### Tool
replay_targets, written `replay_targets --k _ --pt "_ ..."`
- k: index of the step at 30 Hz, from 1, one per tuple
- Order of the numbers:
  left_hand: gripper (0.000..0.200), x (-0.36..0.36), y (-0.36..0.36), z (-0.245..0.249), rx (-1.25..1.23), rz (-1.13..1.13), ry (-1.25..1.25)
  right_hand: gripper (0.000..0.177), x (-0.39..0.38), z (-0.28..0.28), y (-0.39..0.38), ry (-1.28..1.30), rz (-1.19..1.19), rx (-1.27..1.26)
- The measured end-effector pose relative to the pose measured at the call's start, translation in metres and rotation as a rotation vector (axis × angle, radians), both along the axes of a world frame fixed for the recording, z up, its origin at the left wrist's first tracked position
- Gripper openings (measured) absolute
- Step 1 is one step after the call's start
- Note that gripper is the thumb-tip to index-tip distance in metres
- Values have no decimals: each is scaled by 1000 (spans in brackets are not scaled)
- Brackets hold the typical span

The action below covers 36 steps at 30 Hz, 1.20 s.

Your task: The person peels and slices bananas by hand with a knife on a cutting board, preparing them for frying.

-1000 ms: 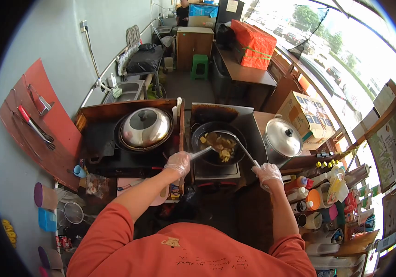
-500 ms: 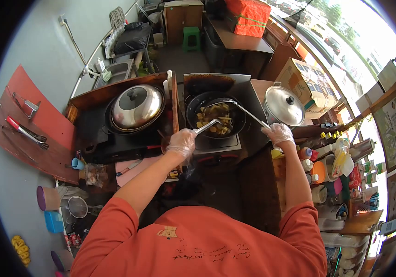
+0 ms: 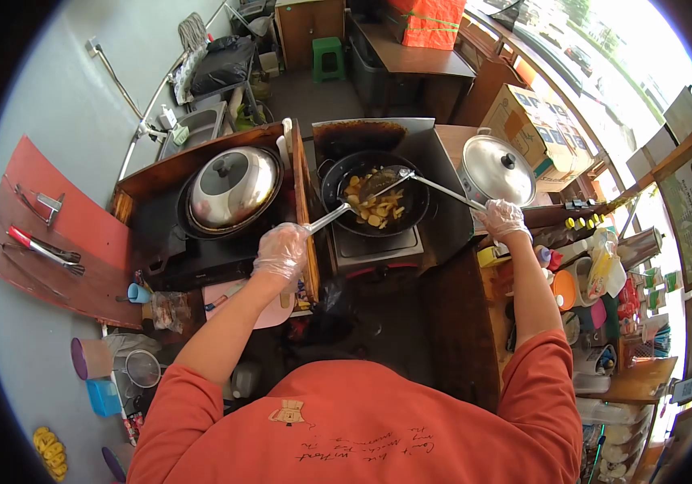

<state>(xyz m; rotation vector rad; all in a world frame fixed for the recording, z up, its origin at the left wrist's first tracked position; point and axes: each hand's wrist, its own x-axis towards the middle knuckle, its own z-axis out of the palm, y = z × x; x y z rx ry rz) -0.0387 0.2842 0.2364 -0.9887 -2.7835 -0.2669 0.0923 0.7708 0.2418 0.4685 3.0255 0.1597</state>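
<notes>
A black wok (image 3: 338, 189) stands on the stove, with yellow-brown slices of food (image 3: 378, 211) in dark liquid. My left hand (image 3: 281, 254), in a clear plastic glove, grips a metal spatula (image 3: 330, 218) that reaches over the wok's left rim; its head is hard to make out among the food. My right hand (image 3: 502, 220), gloved too, is closed round the long handle of a skimmer (image 3: 447, 191). The skimmer's round head lies in the wok, at the upper right of the slices.
A domed-lid pan (image 3: 237, 189) sits on the left burner behind a wooden divider. At the right are a lidded steel pot (image 3: 497, 171), a cardboard box (image 3: 538, 137) and several bottles. A cutting board (image 3: 273, 313) lies below my left forearm.
My left hand has moved left, drawing the spatula handle toward the wok's left rim. My right hand has shifted slightly right. The slices are spread differently, and the view has tilted a little.
</notes>
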Motion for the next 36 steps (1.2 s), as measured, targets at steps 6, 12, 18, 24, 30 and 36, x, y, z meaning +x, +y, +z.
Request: replay_targets --k 6,12,18,24,30,36 --pt "17 0 9 -41 101 -6 -43 42 -4 -22 2 16 -44 -24" --pt "19 8 9 -37 135 -1 33 36 1 -26 -12 148 -82 -36" --pt "35 22 -8 -21 141 -32 42 32 15 -39 -18 379 -71 1" --pt "39 47 -43 31 284 -38 181 39 24 -18 -31 240 -138 -63" --pt "8 78 -117 217 677 25 566 38 35 -3 -31 304 -27 -51" --pt "28 52 -194 205 839 213 888 33 33 34 -41 412 63 19"
